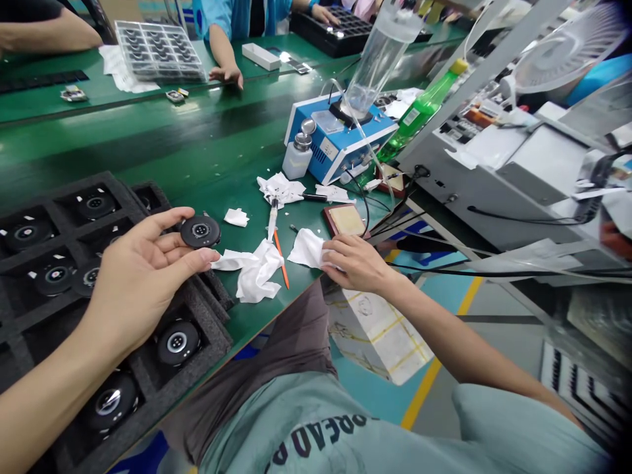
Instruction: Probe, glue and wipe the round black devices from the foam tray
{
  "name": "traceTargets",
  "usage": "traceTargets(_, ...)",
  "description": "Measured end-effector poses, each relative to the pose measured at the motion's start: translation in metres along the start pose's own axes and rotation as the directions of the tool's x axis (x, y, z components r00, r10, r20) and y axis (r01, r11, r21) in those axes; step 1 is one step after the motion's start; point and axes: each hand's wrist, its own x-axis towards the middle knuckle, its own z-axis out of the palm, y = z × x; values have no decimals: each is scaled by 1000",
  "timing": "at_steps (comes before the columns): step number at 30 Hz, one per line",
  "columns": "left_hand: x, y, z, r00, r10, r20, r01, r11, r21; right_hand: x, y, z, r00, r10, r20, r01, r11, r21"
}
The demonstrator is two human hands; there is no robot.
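The relation that matters runs across the crumpled tissue (259,273), with one hand on either side of it. To its left and a little farther away, the left hand (135,276) holds a black disc (200,230) by its edge, the index finger along the far side and the thumb reaching past the near side; whether the thumb presses on the rim I cannot tell. Being round, the disc has no long axis to line up; its face, with a pale ring and small dots at the centre, is turned up. To the tissue's right, past the orange stick (280,257), lies a white wipe (306,249), its longer way running roughly left to right. The right hand (360,263) has its fingers bent narrowly over the wipe's right end, touching it, though the fingertips are partly hidden and I cannot tell if it is gripped. So the wipe lies to the right of the disc, well apart from it, with the tissue between, and the right hand is the nearer one to the wipe. Left of the tissue stands the foam tray (213,345), similar black parts (178,342) in its compartments.
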Motion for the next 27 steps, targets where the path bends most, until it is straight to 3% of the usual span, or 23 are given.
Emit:
traceTargets(2, 0, 0, 0, 1000, 6, 6, -6, 1000, -5, 5, -3, -2, 980, 187, -68, -176, 974, 141)
traceTargets(5, 1, -1, 0, 1000, 11, 8, -11, 1000, -20, 21, -4, 4, 829, 549, -108, -490, 804, 336)
traceTargets(6, 1, -1, 0, 1000, 11, 8, -11, 1000, -25, 27, -3, 8, 784, 611, -107, -538, 756, 373)
traceTargets(8, 0, -2, -1, 1000, 13, 8, -13, 999, -31, 40, 1, 16, 752, 650, -108, -560, 717, 415)
traceTargets(13, -1, -2, -1, 1000, 15, 7, -14, 999, -31, 55, 4, 18, 749, 655, -101, -550, 699, 458)
traceTargets(18, 0, -3, -1, 1000, 19, 23, -18, 999, -44, 57, 5, 5, 714, 693, -102, -674, 719, 170)
traceTargets(22, 0, -3, -2, 999, 23, 30, -22, 999, -50, 65, 14, 6, 760, 650, -7, -646, 756, 108)
traceTargets(27, 0, -3, -4, 999, 3, 36, -1, 998, -70, 70, 19, 6, 790, 613, -34, -608, 789, 94)
